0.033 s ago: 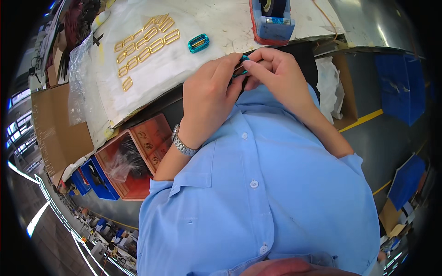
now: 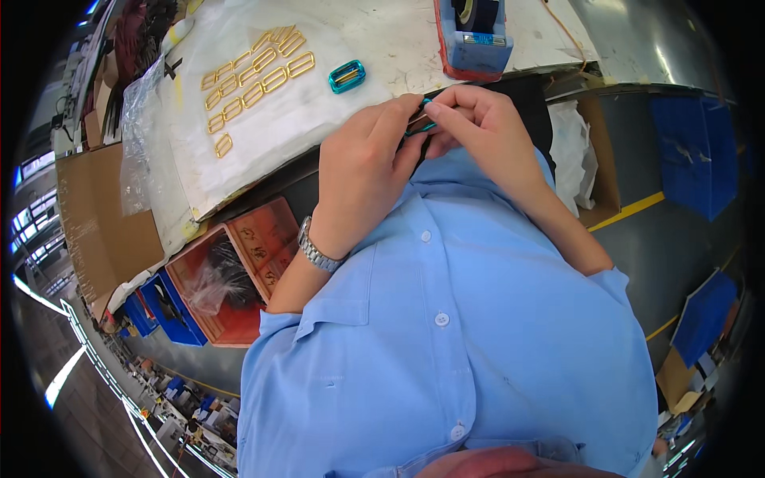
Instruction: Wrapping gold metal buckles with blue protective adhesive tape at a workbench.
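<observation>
and here we are, both hands close together, right at the near edge of the tabletop (image 2: 390, 36)! the left hand (image 2: 366, 151) has its fingers curled in, nearly closed, pinching one side of a small teal piece (image 2: 431, 127); the right hand (image 2: 490, 131) pinches the other side, thumb and forefinger drawn together on it. fingers cover most of that piece, so its full shape can't be told. just beyond the hands, lying flat, there's a teal frame (image 2: 335, 80) with gold showing inside it. over to the left, look at those gold frames (image 2: 264, 86), laid in slanting rows on a white sheet (image 2: 299, 111), one sitting by itself nearest the person! a blue tape dispenser (image 2: 478, 54) stands beyond the right hand, and below the tabletop, on the left, sits a red crate (image 2: 253, 239).
</observation>
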A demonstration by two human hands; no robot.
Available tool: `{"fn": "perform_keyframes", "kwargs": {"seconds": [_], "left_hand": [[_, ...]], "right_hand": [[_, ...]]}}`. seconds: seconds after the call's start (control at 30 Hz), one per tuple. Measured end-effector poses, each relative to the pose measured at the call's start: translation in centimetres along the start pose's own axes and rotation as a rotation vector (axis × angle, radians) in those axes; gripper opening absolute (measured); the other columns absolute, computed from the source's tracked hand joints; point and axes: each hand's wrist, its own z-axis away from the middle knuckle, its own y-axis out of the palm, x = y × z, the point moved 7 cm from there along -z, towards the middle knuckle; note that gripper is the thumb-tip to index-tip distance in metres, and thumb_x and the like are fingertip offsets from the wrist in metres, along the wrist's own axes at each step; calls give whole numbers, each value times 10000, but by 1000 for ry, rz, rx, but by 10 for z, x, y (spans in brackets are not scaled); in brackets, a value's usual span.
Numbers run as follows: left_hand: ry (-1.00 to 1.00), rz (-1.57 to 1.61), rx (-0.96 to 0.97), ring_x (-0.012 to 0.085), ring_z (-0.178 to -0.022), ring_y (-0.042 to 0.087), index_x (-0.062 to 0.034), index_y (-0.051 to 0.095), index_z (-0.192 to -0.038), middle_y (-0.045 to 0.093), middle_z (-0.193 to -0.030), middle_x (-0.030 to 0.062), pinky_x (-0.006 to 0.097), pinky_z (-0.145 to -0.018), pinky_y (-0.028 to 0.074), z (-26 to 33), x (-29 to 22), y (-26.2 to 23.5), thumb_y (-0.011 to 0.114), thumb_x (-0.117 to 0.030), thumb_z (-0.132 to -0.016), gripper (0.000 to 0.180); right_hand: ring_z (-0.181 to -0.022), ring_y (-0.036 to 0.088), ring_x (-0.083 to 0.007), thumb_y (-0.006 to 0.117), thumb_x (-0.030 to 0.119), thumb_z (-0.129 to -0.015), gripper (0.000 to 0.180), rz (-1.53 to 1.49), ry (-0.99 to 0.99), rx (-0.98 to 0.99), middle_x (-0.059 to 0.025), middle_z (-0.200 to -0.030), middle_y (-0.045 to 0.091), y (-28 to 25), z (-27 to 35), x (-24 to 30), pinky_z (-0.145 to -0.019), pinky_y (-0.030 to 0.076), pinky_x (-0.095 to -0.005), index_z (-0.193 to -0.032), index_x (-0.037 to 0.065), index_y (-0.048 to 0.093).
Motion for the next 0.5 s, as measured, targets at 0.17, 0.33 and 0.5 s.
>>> {"fn": "perform_keyframes", "kwargs": {"seconds": [0.17, 0.33, 0.5], "left_hand": [[5, -29, 28, 299, -927, 770, -72, 733, -1279, 791, -1048, 123, 387, -791, 608, -5, 0, -6, 843, -45, -874, 420], [-13, -76, -42, 321, -1007, 763, -65, 748, -1278, 790, -1142, 132, 383, -872, 603, -16, 29, -30, 835, -39, -886, 402], [8, -180, -40, 327, -1113, 684, -84, 770, -1259, 750, -1212, 118, 422, -963, 553, -33, 72, -38, 818, -64, -899, 363]], "right_hand": [[-756, 757, -121, 662, 193, -1113, 242, 9, -43, 26, -86, -939, 792, 1, -4, 2, -700, 610, -256, -1097, -40, 724], [-823, 751, -117, 647, 215, -1121, 280, -71, 27, 84, -100, -1026, 808, 10, -6, 9, -756, 617, -272, -1219, -38, 718], [-858, 736, -124, 644, 175, -1100, 288, 46, 48, 146, -106, -1059, 812, 7, 0, -7, -797, 616, -288, -1282, -40, 702]]}}
